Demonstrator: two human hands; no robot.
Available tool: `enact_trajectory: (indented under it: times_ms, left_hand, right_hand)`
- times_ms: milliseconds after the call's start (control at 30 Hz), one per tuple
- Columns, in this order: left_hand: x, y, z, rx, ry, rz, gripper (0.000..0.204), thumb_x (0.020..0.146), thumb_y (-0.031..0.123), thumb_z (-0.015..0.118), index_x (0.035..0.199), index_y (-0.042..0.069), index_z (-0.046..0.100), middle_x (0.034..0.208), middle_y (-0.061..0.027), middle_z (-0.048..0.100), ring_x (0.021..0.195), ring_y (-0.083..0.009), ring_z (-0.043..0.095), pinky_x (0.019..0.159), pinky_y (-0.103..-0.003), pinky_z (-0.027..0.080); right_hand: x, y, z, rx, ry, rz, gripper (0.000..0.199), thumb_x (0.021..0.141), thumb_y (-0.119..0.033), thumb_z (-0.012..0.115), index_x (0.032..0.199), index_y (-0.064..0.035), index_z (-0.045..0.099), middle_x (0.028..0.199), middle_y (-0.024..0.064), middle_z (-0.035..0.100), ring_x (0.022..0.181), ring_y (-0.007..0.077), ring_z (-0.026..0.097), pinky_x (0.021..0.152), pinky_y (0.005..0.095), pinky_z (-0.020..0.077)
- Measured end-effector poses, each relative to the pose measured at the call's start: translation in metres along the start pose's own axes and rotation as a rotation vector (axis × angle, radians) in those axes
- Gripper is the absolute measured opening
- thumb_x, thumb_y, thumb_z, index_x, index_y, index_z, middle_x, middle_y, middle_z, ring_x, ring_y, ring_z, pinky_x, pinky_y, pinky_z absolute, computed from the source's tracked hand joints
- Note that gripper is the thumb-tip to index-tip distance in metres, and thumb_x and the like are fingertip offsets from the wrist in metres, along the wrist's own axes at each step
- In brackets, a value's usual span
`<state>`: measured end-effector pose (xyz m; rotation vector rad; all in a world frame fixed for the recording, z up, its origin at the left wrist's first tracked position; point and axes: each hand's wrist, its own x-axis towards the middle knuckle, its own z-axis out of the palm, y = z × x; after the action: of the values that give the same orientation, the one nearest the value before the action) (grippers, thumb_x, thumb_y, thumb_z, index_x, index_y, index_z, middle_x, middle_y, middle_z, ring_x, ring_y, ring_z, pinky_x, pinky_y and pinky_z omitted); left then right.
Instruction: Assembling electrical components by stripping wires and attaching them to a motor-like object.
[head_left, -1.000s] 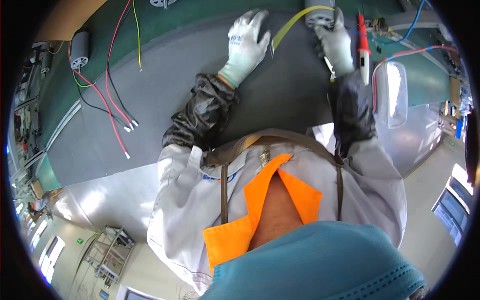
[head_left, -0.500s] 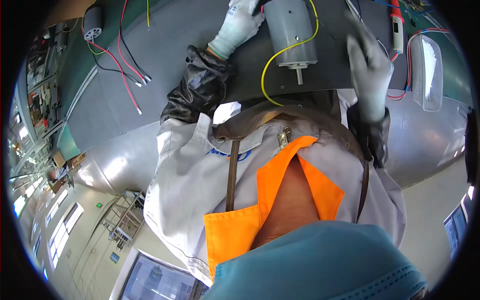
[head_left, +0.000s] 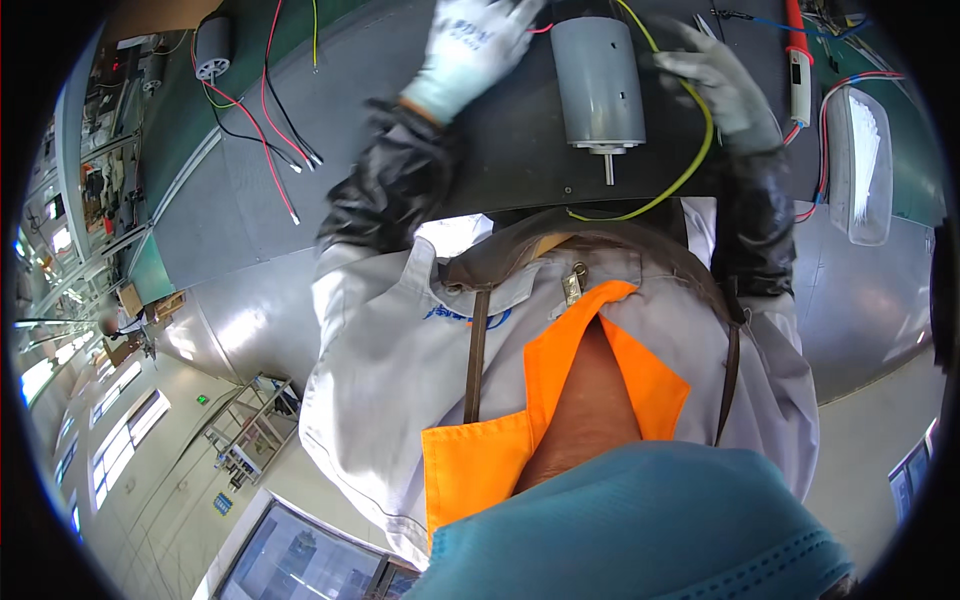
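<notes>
A grey cylindrical motor (head_left: 600, 85) lies on the dark work surface, its thin shaft pointing towards me. My left hand (head_left: 470, 45), in a white glove, is at its upper left. A short red wire (head_left: 541, 29) runs from the motor to between its thumb and fingers, seemingly pinched there; the upper fingertips are cut off by the frame. From the motor's top a yellow wire (head_left: 700, 150) loops around the right side to the near edge. My gloved right hand (head_left: 720, 90) reaches against this wire with its fingers apart, somewhat blurred.
A second motor (head_left: 213, 47) with red and black leads lies at the far left. On the right are a red-and-white pen-like tool (head_left: 798, 75) and a clear plastic tray (head_left: 868, 225) with white contents. Blue wire (head_left: 770, 20) crosses the upper right.
The yellow wire has swung from the motor's left side to its right. My right hand has moved up and left towards the motor. The whole view has shifted slightly.
</notes>
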<state>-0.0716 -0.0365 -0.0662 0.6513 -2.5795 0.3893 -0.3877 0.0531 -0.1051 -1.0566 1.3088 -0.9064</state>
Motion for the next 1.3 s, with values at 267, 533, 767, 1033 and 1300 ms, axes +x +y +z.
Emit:
enact_trajectory:
  times_ms: [267,533,767,1033,1300]
  left_hand:
    - [-0.038,-0.014,-0.035,-1.666,-0.733,-1.142,0.052,0.107,0.036,0.053,0.144,-0.001,0.053,0.118,-0.0123,0.065,0.105,-0.0192,0.061,0.100,-0.032,0.047]
    - [0.045,0.027,-0.039,-1.083,-0.708,-0.963,0.084,0.095,0.083,0.036,0.102,0.005,0.068,0.077,0.0046,0.052,0.067,-0.0066,0.044,0.059,-0.025,0.038]
    - [-0.028,0.007,0.017,-0.980,-0.424,-1.150,0.072,0.104,0.064,0.046,0.091,-0.005,0.062,0.072,-0.0156,0.054,0.070,-0.0255,0.051,0.072,-0.041,0.049]
    - [0.015,0.041,0.019,-0.593,-0.298,-0.773,0.046,0.108,0.044,0.048,0.118,0.005,0.070,0.100,-0.0254,0.071,0.093,-0.0451,0.068,0.079,-0.049,0.054]
    - [-0.003,0.052,0.012,-0.494,-0.186,-0.496,0.033,0.109,0.032,0.048,0.113,0.007,0.069,0.091,-0.0214,0.069,0.081,-0.0443,0.067,0.069,-0.048,0.053]
  right_hand:
    - [-0.046,-0.111,0.071,-0.509,-0.367,-0.885,0.034,0.084,-0.005,0.061,0.117,-0.0038,0.070,0.103,0.0137,0.072,0.087,0.0344,0.069,0.079,0.0394,0.0569]
    - [-0.034,-0.070,0.233,-0.814,-1.038,-0.614,0.021,0.090,-0.017,0.063,0.106,-0.0032,0.067,0.096,0.0135,0.069,0.088,0.0300,0.068,0.076,0.0408,0.0551]
    - [-0.056,-0.090,0.005,-0.349,-0.626,-0.786,0.033,0.098,-0.016,0.062,0.127,-0.0017,0.068,0.121,0.0157,0.072,0.105,0.0280,0.070,0.090,0.0358,0.0556]
    - [-0.104,0.026,-0.324,-1.263,0.855,0.223,0.035,0.095,-0.040,0.067,0.118,-0.0135,0.074,0.101,0.0159,0.076,0.095,0.0344,0.072,0.084,0.0413,0.0548]
    - [-0.095,0.005,-0.307,-1.071,0.937,0.067,0.032,0.093,-0.035,0.073,0.115,-0.0113,0.078,0.104,0.0103,0.078,0.095,0.0210,0.073,0.090,0.0329,0.0532]
